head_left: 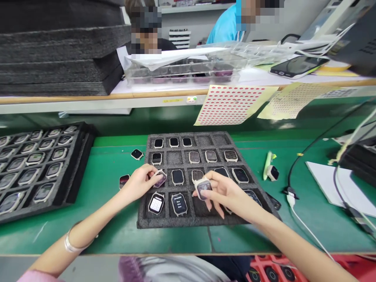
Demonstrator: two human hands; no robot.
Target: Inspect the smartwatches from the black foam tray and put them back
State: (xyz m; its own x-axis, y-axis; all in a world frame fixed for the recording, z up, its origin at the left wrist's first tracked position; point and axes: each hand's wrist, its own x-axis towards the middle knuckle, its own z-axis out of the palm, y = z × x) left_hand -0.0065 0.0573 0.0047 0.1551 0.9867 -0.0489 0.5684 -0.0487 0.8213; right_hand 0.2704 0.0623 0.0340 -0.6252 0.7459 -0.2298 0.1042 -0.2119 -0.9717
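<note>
A dark foam tray (173, 158) with square pockets lies on the green bench in front of me, and several pockets hold small watch bodies. My left hand (140, 182) pinches one watch body (160, 178) over the tray's left column. My right hand (226, 192) holds another watch body (203, 188) with a pale case, screen toward me, just above the tray's middle. Two lit watch bodies (156, 203) sit in the front row between my hands.
A second foam tray (76, 156) full of watch bodies lies at the left. Two loose watch bodies (136, 154) rest on the mat. A green marker (268, 164), cables (305, 231) and a white sheet lie at the right. Sticker sheets (232, 103) hang from the shelf. Two people sit behind it.
</note>
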